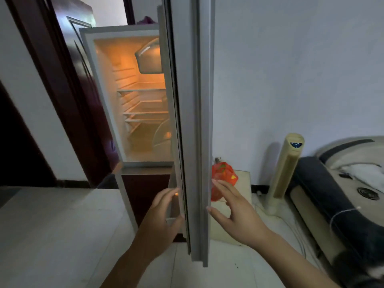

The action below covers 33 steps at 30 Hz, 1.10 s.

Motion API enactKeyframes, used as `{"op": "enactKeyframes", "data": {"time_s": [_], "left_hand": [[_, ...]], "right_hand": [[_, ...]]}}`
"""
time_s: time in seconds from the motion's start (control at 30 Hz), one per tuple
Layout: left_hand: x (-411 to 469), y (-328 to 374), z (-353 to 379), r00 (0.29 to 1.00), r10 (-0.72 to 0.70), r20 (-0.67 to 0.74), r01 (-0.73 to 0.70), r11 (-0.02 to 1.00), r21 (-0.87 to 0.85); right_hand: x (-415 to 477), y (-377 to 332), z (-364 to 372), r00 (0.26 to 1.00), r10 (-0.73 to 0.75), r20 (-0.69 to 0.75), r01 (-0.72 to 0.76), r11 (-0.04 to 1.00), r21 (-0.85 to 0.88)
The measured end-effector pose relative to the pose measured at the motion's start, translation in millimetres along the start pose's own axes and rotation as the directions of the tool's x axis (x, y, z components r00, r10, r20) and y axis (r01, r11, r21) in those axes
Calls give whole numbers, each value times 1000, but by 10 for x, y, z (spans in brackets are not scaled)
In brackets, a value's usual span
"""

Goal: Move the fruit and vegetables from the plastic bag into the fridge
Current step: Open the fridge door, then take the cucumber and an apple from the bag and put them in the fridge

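The fridge (124,34) stands ahead with its upper door (191,121) swung open toward me, edge-on. Its lit inside shows bare shelves (143,113) and a clear drawer at the bottom. My left hand (161,217) rests on the inner side of the door's lower edge, fingers spread. On the outer side of the door my right hand (232,208) is held out with fingers apart, holding nothing. The red plastic bag (223,173) sits on a pale low table (243,179) just beyond my right hand, partly hidden by the door.
A dark red room door (68,84) stands left of the fridge. A beige tower fan (286,169) stands right of the low table. A sofa with dark cushions (336,196) fills the right side. Pale floor tiles (52,225) lie below.
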<state>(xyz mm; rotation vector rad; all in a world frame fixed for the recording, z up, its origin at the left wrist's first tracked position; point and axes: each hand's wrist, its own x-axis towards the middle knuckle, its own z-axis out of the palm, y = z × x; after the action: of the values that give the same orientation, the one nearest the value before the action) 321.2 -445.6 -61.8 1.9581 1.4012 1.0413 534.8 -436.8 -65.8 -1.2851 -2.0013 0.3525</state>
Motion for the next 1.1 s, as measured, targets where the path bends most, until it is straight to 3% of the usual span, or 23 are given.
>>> {"op": "enactKeyframes", "data": {"time_s": [0.23,0.37,0.5,0.6,0.73,0.93,1.1], "left_hand": [[232,384,689,991,29,133,-17,996,-91],[354,544,1068,989,14,149,-2,996,-86],[421,754,1394,998,-22,52,28,992,-126],[401,983,1632,995,12,-102,-25,991,-134],[369,1356,2009,976,72,-207,-78,997,-21],[723,1800,3029,987,158,-11,-157,982,101],[1040,2060,3916,971,91,221,-128,979,158]], "right_hand": [[-192,373,-465,996,82,-40,-83,996,-12],[-258,680,-735,993,120,-11,-121,985,-125],[-233,1026,-965,996,87,-4,-86,988,-128],[-315,1357,-1220,998,65,23,-62,992,-112],[-600,1889,-1758,996,75,54,-66,988,-142],[-979,2794,-2579,986,112,122,-90,980,-177],[-1256,3338,-2931,958,235,163,-209,964,-164]]}}
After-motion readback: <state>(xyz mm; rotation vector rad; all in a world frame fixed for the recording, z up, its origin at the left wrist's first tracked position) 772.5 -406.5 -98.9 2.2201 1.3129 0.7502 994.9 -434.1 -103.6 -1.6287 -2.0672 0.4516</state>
